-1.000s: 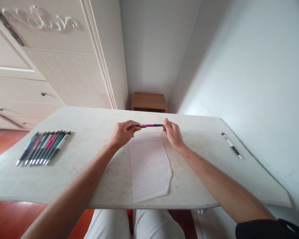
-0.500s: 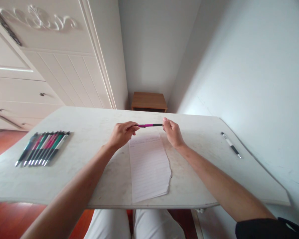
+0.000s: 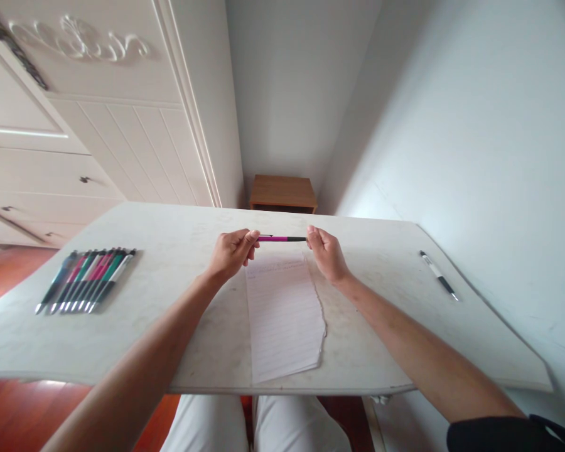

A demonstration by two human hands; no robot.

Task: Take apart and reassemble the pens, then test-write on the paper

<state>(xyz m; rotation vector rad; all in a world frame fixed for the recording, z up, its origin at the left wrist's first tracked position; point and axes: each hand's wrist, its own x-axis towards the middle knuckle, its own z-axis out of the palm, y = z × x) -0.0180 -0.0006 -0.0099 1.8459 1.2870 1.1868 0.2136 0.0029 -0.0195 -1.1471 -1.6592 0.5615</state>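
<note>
A magenta pen (image 3: 279, 238) with a black grip is held level above the far part of the table, between my two hands. My left hand (image 3: 233, 252) pinches its clip end, on the left. The fingers of my right hand (image 3: 327, 251) are closed on the tip end, which they hide. Below the pen lies a torn-edged sheet of lined paper (image 3: 286, 320), with faint writing along its top.
Several pens (image 3: 89, 279) in different colours lie side by side at the table's left. One white and black pen (image 3: 437, 275) lies at the right, near the wall (image 3: 499, 157). Beyond the white table (image 3: 381, 326) stands a small wooden cabinet (image 3: 283, 191); a white wardrobe (image 3: 136, 144) is at left.
The pen has turned about its length: its clip showed on the lower side and now shows on top. Both hands stay nearly in place.
</note>
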